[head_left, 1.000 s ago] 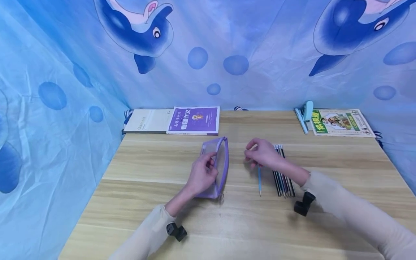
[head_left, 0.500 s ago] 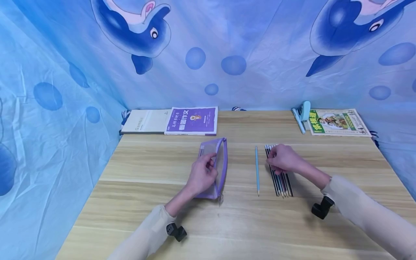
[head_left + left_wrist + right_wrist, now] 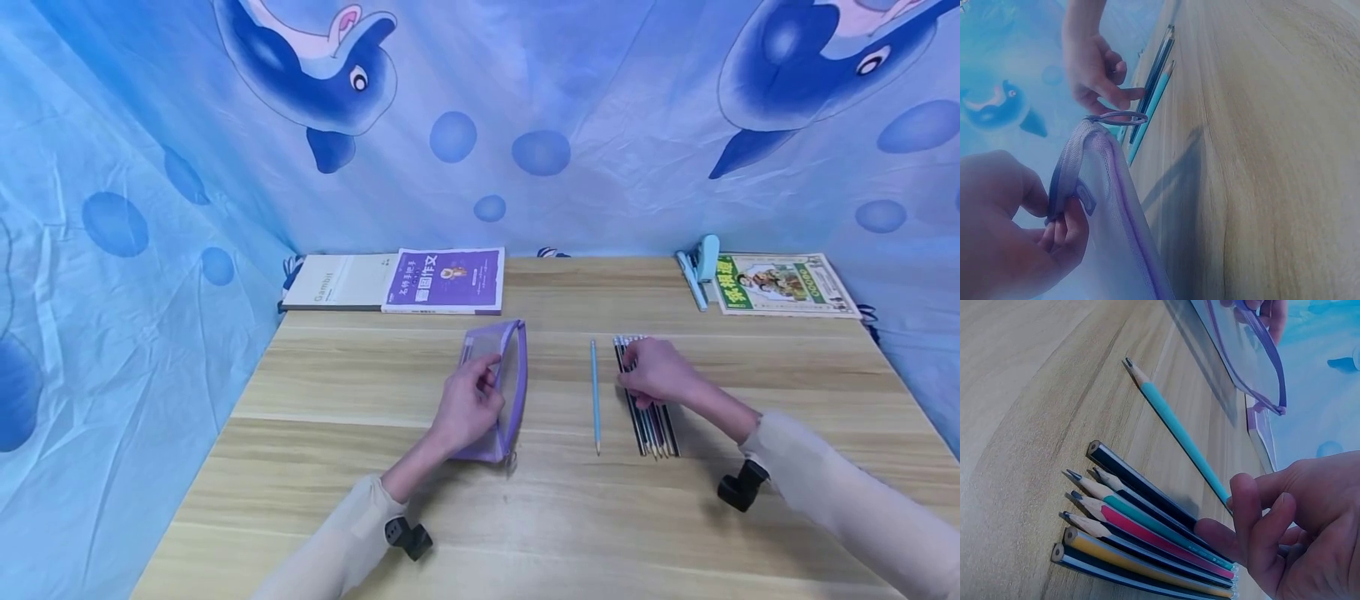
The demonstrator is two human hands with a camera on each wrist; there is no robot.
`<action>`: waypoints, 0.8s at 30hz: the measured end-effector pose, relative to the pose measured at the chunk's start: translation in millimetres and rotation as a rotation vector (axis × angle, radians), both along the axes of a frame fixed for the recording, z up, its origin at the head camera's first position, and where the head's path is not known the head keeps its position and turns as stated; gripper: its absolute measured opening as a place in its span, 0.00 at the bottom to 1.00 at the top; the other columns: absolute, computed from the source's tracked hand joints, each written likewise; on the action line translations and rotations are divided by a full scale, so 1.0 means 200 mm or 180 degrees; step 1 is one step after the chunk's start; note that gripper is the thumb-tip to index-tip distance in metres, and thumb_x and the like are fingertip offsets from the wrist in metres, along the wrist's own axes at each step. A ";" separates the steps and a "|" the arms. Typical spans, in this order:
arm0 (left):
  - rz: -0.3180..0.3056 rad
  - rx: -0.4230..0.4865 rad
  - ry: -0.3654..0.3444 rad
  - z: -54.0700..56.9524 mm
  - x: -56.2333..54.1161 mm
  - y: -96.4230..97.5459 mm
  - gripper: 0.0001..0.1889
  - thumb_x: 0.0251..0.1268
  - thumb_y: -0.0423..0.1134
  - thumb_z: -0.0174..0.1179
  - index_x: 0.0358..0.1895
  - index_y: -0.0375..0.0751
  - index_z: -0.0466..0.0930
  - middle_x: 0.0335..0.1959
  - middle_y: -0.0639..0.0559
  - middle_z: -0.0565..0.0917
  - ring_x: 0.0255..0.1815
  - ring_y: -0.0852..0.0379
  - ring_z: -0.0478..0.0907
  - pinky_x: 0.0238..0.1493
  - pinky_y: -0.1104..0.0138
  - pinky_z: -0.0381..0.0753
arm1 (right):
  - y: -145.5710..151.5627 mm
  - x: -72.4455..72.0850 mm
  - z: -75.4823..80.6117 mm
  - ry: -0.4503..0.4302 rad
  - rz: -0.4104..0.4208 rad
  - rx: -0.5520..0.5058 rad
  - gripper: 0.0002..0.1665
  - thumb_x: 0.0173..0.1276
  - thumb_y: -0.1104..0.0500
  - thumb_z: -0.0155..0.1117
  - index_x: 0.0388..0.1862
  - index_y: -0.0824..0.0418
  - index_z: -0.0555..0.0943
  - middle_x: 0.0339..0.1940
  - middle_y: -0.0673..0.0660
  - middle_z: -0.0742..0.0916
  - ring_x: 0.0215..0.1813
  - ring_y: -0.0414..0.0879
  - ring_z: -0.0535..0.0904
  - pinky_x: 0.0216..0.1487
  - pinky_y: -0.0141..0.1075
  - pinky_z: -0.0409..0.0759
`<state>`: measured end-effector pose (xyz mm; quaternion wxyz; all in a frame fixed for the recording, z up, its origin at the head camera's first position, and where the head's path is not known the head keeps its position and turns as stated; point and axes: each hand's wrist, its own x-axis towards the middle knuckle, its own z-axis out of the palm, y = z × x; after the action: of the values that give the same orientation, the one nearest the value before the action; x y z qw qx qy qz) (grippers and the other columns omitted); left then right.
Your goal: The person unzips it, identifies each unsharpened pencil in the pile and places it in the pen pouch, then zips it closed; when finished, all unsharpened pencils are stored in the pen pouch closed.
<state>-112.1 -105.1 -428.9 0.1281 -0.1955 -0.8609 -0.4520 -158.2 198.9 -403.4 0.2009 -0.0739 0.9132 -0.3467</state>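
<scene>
My left hand [image 3: 468, 408] pinches the rim of a see-through purple-edged pencil pouch [image 3: 1116, 206], and the pouch's mouth gapes toward the right. Over a row of pencils [image 3: 1154, 537] hovers my right hand [image 3: 656, 371], its fingers loosely bent. One fingertip comes right up to the outermost dark pencil [image 3: 1138, 478] in the right wrist view. That row mixes dark, teal, red and yellow pencils lying side by side; the hand hides part of their eraser ends. Between pouch and row, a single light-blue pencil [image 3: 596, 400] lies by itself, tip toward me.
At the back left lie a pale notebook [image 3: 341, 282] and a purple book [image 3: 446, 281]. A light-blue stapler [image 3: 707, 258] sits at the back right beside a green-and-white booklet [image 3: 787, 285]. A blue dolphin-print sheet [image 3: 495, 108] hangs behind the wooden table [image 3: 540, 533].
My right hand has moved right, from above the light-blue pencil to the row of pencils, leaving that pencil uncovered on the table. The left hand stays at the pouch.
</scene>
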 end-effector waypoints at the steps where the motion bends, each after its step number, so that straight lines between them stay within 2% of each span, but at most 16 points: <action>1: -0.0004 0.0005 -0.0006 0.00 0.00 0.00 0.26 0.44 0.18 0.56 0.55 0.21 0.77 0.33 0.44 0.80 0.32 0.50 0.79 0.36 0.66 0.84 | 0.00 0.00 0.00 0.0021 0.0000 0.0022 0.16 0.65 0.66 0.64 0.47 0.76 0.75 0.18 0.58 0.82 0.18 0.44 0.82 0.19 0.36 0.81; 6: -0.0035 -0.0018 0.0005 0.00 0.00 0.00 0.26 0.44 0.19 0.56 0.55 0.20 0.76 0.33 0.43 0.80 0.32 0.50 0.79 0.36 0.65 0.84 | -0.02 -0.01 -0.02 0.0053 0.0036 0.0109 0.21 0.65 0.66 0.63 0.52 0.78 0.74 0.18 0.58 0.82 0.18 0.45 0.81 0.19 0.36 0.81; 10: -0.0035 -0.0046 0.0043 0.00 0.00 0.00 0.26 0.44 0.19 0.56 0.54 0.20 0.76 0.32 0.43 0.79 0.32 0.50 0.79 0.36 0.65 0.84 | -0.05 -0.01 -0.04 0.0114 0.0110 0.0244 0.12 0.64 0.67 0.63 0.42 0.73 0.74 0.18 0.57 0.81 0.17 0.45 0.81 0.18 0.35 0.79; 13: -0.0027 -0.0049 0.0075 -0.01 0.00 0.00 0.26 0.44 0.20 0.56 0.55 0.20 0.76 0.32 0.43 0.79 0.32 0.50 0.79 0.36 0.65 0.84 | -0.07 -0.01 -0.05 0.0233 0.0140 0.0385 0.09 0.63 0.67 0.63 0.37 0.69 0.73 0.17 0.56 0.82 0.16 0.46 0.80 0.17 0.35 0.78; 17: -0.0036 -0.0048 0.0089 -0.01 0.00 0.00 0.26 0.44 0.20 0.56 0.54 0.21 0.77 0.32 0.43 0.79 0.31 0.50 0.79 0.36 0.65 0.83 | -0.09 -0.02 -0.06 0.0282 0.0141 0.0504 0.10 0.63 0.67 0.64 0.38 0.70 0.72 0.16 0.56 0.81 0.16 0.46 0.80 0.17 0.35 0.79; 24: -0.0026 -0.0027 0.0026 -0.01 0.00 0.00 0.27 0.43 0.20 0.56 0.54 0.21 0.77 0.32 0.45 0.79 0.31 0.51 0.78 0.35 0.65 0.83 | -0.10 -0.03 -0.08 0.0327 0.0146 0.0566 0.09 0.60 0.70 0.63 0.34 0.67 0.71 0.15 0.56 0.81 0.16 0.46 0.79 0.17 0.34 0.78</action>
<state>-112.3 -104.2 -431.1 0.1290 -0.2015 -0.8614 -0.4481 -163.4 178.5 -418.6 0.1674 -0.0943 0.9475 -0.2555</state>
